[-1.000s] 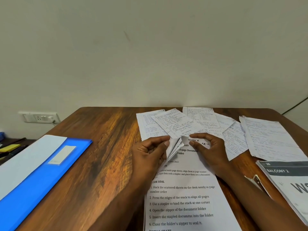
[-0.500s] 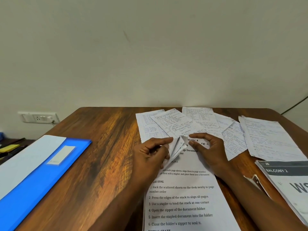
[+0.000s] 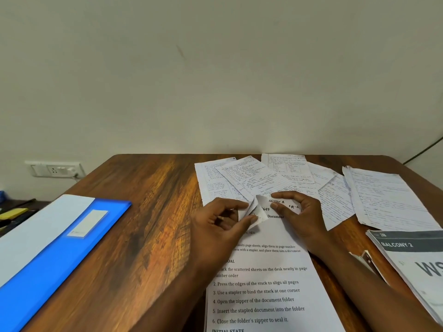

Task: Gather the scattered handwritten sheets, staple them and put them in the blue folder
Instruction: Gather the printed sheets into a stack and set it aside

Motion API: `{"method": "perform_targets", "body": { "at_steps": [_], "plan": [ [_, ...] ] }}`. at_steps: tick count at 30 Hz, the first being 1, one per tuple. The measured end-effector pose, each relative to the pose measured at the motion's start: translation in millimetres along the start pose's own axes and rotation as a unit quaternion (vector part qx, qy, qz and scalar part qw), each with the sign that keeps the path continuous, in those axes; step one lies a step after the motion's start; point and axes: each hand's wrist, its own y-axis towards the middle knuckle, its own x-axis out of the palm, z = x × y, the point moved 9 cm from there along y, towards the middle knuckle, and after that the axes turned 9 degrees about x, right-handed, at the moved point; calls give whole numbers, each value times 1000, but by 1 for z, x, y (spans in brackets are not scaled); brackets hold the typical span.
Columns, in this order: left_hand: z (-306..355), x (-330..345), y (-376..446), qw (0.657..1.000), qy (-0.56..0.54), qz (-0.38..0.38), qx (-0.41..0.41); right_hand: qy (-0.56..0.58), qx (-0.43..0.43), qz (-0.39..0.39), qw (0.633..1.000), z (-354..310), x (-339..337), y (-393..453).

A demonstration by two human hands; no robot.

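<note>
Head view. A wooden table (image 3: 143, 236) stands against a plain pale wall (image 3: 215, 80). At its centre, both hands work on the far end of a printed instruction sheet (image 3: 259, 291), which lies lengthwise toward the near edge and carries numbered steps in typed text.

The left hand (image 3: 220, 226) has its thumb and forefinger curled together, pinching the folded-up far left corner of that sheet (image 3: 250, 212); the remaining fingers are tucked under the palm. The right hand (image 3: 302, 216) rests just right of the fold, with thumb and forefinger curved around a small paper slip (image 3: 282, 204) bearing handwritten marks. Whether the fingertips clamp the slip or only frame it cannot be told.

The handwritten sheets (image 3: 251, 178) lie fanned and overlapping along the far edge, directly beyond the hands, extending rightward to a larger ruled page (image 3: 388, 197) at the far right. None is stacked or bound.

The blue folder (image 3: 60, 255) lies at the near left, well apart from the sheets, closed and angled, with a white label (image 3: 88, 222) on its cover and a pale sheet (image 3: 36, 231) overlapping its left side.

At the near right, a printed booklet (image 3: 412, 257) reading "BALCONY 2" overhangs the table edge. A small object (image 3: 366, 257) lies between the booklet and the right forearm; its kind cannot be told. A wall socket (image 3: 56, 168) sits at the left.
</note>
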Motion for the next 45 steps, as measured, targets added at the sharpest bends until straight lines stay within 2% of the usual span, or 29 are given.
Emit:
{"method": "perform_targets", "body": {
  "at_steps": [4,9,14,22,38,45],
  "plan": [
    [-12,3,-1,995,-71,18,-65,-11,5,2,1000,-1,0,-1],
    [-13,5,-2,990,-102,24,-90,-18,3,1,1000,-4,1,-2],
    [-14,6,1,989,-119,25,-80,-20,-1,0,1000,-4,1,-2],
    [-8,1,2,1000,3,5,2,7,24,-2,1000,4,1,0],
    [-1,-3,2,999,1,15,43,-3,7,-1,1000,2,1,0],
    [-28,-13,0,992,-69,77,-68,-9,1,-8,1000,-3,0,-1]
  ]
}}
